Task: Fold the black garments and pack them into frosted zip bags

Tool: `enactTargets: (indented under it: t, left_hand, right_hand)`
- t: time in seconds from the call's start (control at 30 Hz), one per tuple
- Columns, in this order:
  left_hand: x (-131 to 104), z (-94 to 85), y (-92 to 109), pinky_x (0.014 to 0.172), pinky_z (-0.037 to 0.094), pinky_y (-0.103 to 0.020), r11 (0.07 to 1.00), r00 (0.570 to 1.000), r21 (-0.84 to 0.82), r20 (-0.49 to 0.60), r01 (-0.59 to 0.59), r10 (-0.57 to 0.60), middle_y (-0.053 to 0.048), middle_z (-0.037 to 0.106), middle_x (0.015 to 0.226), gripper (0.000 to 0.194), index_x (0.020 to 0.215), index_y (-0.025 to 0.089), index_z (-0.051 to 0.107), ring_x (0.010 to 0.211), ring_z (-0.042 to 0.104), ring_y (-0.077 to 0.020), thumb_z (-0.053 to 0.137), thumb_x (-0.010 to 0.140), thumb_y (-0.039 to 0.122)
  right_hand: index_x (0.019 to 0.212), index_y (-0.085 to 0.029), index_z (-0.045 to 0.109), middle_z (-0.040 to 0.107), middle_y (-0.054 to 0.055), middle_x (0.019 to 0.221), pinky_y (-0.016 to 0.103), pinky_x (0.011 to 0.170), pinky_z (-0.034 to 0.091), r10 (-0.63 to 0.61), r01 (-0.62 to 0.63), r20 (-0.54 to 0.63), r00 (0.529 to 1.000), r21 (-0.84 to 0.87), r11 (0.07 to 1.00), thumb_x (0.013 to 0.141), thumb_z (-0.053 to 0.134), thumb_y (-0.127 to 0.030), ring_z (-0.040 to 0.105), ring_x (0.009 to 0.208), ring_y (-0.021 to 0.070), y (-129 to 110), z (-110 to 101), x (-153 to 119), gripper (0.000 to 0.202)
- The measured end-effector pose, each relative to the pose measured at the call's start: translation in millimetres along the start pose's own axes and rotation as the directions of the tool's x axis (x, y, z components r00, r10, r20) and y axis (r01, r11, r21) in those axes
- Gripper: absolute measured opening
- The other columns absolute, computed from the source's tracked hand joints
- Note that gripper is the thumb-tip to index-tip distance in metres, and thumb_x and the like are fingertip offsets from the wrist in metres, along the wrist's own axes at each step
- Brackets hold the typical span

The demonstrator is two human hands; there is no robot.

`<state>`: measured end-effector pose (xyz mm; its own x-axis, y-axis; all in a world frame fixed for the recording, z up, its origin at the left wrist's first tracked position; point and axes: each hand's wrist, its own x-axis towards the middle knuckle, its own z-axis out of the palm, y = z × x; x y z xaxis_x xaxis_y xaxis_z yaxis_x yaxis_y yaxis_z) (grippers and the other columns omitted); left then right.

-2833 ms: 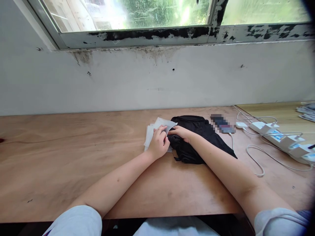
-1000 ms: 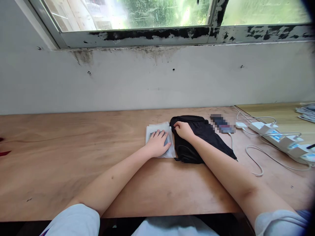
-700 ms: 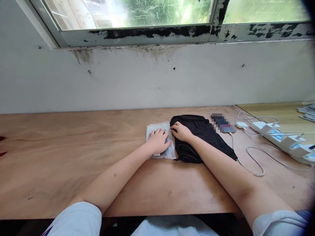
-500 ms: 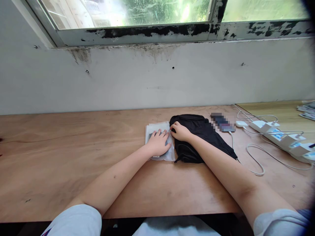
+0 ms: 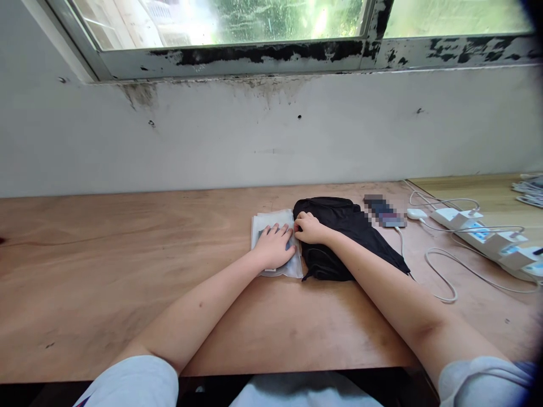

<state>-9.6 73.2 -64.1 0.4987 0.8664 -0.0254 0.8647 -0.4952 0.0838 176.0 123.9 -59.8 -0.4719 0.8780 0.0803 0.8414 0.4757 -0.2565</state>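
My left hand (image 5: 274,249) lies flat on a frosted plastic pouch (image 5: 271,218), fingers spread. Something dark shows through the pouch around those fingers. Just to the right, my right hand (image 5: 311,229) has its fingers curled in at the seam between the pouch and a black cloth item (image 5: 328,209), perhaps a garment or bag. What the curled fingertips pinch, if anything, is hidden. The black cloth lies bunched under my right hand and forearm, its left edge against the pouch.
A phone (image 5: 385,212), partly blurred, lies beyond the cloth with a white cable attached. Farther right is a white power strip (image 5: 479,237) with several plugs and looping cables (image 5: 441,260). A wall with a window (image 5: 254,25) stands behind the wooden table (image 5: 127,254).
The right hand has dropped very slightly, its fingers still curled at the cloth's edge. The left hand, pouch and cloth look almost the same.
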Motion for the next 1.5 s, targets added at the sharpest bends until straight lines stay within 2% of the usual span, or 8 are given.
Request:
enactTargets:
  t: [0.23, 0.37, 0.43, 0.53, 0.67, 0.83, 1.2, 1.5]
  left_hand:
    - [1, 2.8, -2, 0.123, 0.015, -0.052, 1.000, 1.000, 0.004, -0.008, -0.006, 0.006, -0.005, 0.027, 0.165, 0.064, 0.155, 0.021, 0.035, 0.151, 0.023, -0.0315, 0.026, 0.099, 0.051]
    - [1, 3.8, -3, 0.123, 0.016, -0.053, 1.000, 1.000, -0.002, -0.030, -0.009, 0.009, -0.007, 0.029, 0.164, 0.064, 0.154, 0.020, 0.036, 0.151, 0.024, -0.0325, 0.026, 0.100, 0.051]
    - [0, 3.7, -2, 0.123, 0.016, -0.053, 1.000, 0.999, 0.001, -0.039, -0.004, 0.005, -0.006, 0.030, 0.164, 0.063, 0.154, 0.022, 0.036, 0.151, 0.025, -0.0326, 0.028, 0.099, 0.051]
    - [-1, 3.2, -1, 0.122, 0.017, -0.053, 1.000, 0.999, 0.010, -0.051, 0.001, -0.001, -0.006, 0.030, 0.164, 0.062, 0.153, 0.024, 0.037, 0.150, 0.026, -0.0324, 0.030, 0.099, 0.052]
    - [-2, 2.2, 0, 0.122, 0.017, -0.053, 1.000, 0.999, 0.016, -0.055, 0.002, -0.001, -0.007, 0.032, 0.163, 0.060, 0.152, 0.023, 0.039, 0.150, 0.025, -0.0321, 0.029, 0.099, 0.051]
    - [-1, 1.5, 0, 0.122, 0.017, -0.053, 1.000, 0.999, 0.024, -0.050, 0.003, -0.002, -0.008, 0.034, 0.162, 0.062, 0.151, 0.021, 0.039, 0.150, 0.025, -0.0335, 0.027, 0.099, 0.052]
    - [1, 2.0, 0, 0.122, 0.018, -0.053, 1.000, 0.999, 0.013, -0.052, 0.000, 0.000, -0.010, 0.039, 0.159, 0.062, 0.150, 0.019, 0.041, 0.149, 0.027, -0.0342, 0.032, 0.098, 0.050]
    - [1, 1.1, 0, 0.123, 0.015, -0.051, 1.000, 1.000, 0.008, -0.027, 0.006, -0.006, -0.013, 0.037, 0.160, 0.066, 0.154, 0.016, 0.037, 0.150, 0.026, -0.0329, 0.034, 0.096, 0.048]
  right_hand:
    - [0.079, -0.021, 0.071, 0.064, 0.008, 0.108, 0.035, 0.092, 0.044, -0.174, 0.161, 0.220, 0.960, 0.079, 0.984, 0.080, 0.065, -0.023, 0.054, 0.108, 0.0276, -8, -19, -11, 0.007]
    - [0.081, -0.021, 0.074, 0.065, 0.007, 0.105, 0.032, 0.096, 0.045, -0.342, 0.303, 0.209, 0.916, 0.197, 0.932, 0.081, 0.065, -0.020, 0.057, 0.105, 0.0236, 2, -20, -10, 0.008]
    - [0.097, -0.021, 0.075, 0.063, 0.009, 0.113, 0.038, 0.101, 0.044, -0.294, 0.273, 0.108, 0.950, 0.172, 0.946, 0.081, 0.070, -0.025, 0.056, 0.110, 0.0262, 10, -18, -8, 0.017]
    - [0.131, -0.023, 0.063, 0.052, 0.014, 0.137, 0.052, 0.108, 0.038, -0.194, 0.195, -0.021, 0.981, 0.089, 0.977, 0.074, 0.081, -0.035, 0.043, 0.131, 0.0360, 20, -13, -6, 0.061]
    - [0.150, -0.025, 0.044, 0.030, 0.016, 0.159, 0.057, 0.117, 0.025, -0.189, 0.183, 0.047, 0.981, 0.099, 0.978, 0.067, 0.086, -0.046, 0.021, 0.148, 0.0403, 26, -9, -5, 0.096]
    - [0.152, -0.025, 0.041, 0.023, 0.016, 0.164, 0.059, 0.121, 0.013, -0.180, 0.168, 0.105, 0.978, 0.107, 0.980, 0.066, 0.086, -0.051, 0.008, 0.152, 0.0421, 23, -8, -4, 0.101]
    - [0.155, -0.031, 0.036, 0.014, 0.015, 0.167, 0.065, 0.119, 0.006, -0.216, 0.182, 0.212, 0.953, 0.167, 0.969, 0.062, 0.088, -0.054, -0.001, 0.153, 0.0430, 14, -7, -6, 0.109]
    - [0.161, -0.034, 0.014, 0.012, 0.015, 0.168, 0.065, 0.119, 0.006, -0.289, 0.250, 0.219, 0.932, 0.192, 0.949, 0.058, 0.091, -0.049, 0.001, 0.152, 0.0424, -1, 6, -13, 0.130]
